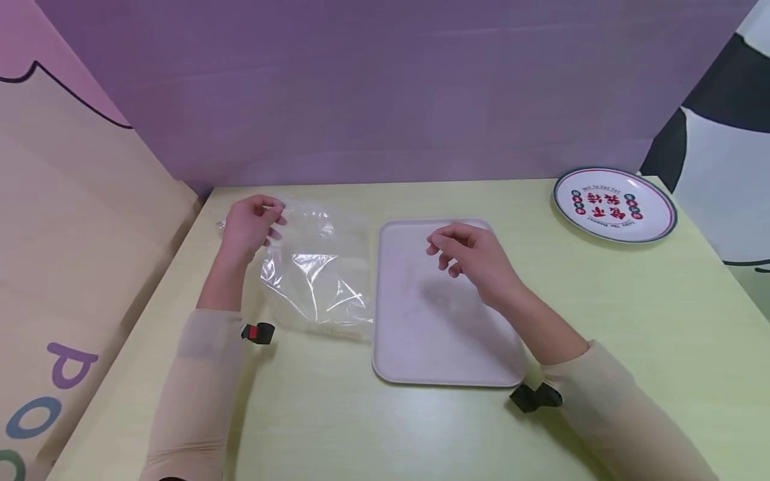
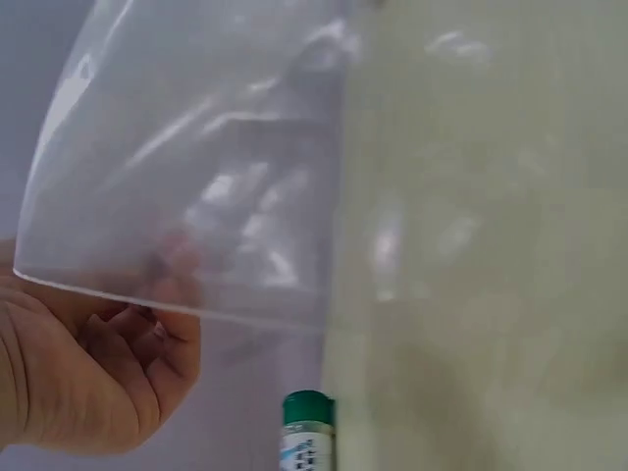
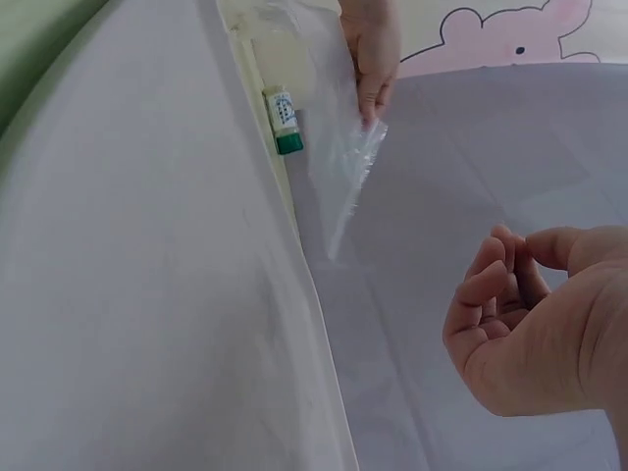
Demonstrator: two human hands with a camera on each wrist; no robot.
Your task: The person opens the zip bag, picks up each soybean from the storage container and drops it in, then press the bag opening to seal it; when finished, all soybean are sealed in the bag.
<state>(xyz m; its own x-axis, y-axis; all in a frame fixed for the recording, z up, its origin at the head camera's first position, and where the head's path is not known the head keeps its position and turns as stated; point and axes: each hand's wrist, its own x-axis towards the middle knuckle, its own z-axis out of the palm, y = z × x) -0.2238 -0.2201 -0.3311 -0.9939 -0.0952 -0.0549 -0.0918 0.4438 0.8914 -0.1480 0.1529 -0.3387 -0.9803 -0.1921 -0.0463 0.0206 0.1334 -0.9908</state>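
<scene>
A clear plastic bag [image 1: 319, 267] spreads over the left part of the table, its left side pinched by my left hand [image 1: 249, 226]. The same bag [image 2: 245, 186] hangs in front of the left fingers in the left wrist view. Above the pale rectangular tray [image 1: 415, 327], my right hand [image 1: 472, 257] hovers with loosely curled fingers and holds nothing. In the right wrist view, thumb and fingertips of that hand [image 3: 535, 324] come close together. A small green-capped container [image 3: 283, 113] with a white label stands near the bag; in the head view it cannot be made out.
At the back right corner of the table [image 1: 313, 414] lies an oval white plate [image 1: 613, 230] with red characters and a dark rim. A purple panel [image 1: 391, 93] rises behind the table, and a patterned panel [image 1: 78, 220] stands along the left side.
</scene>
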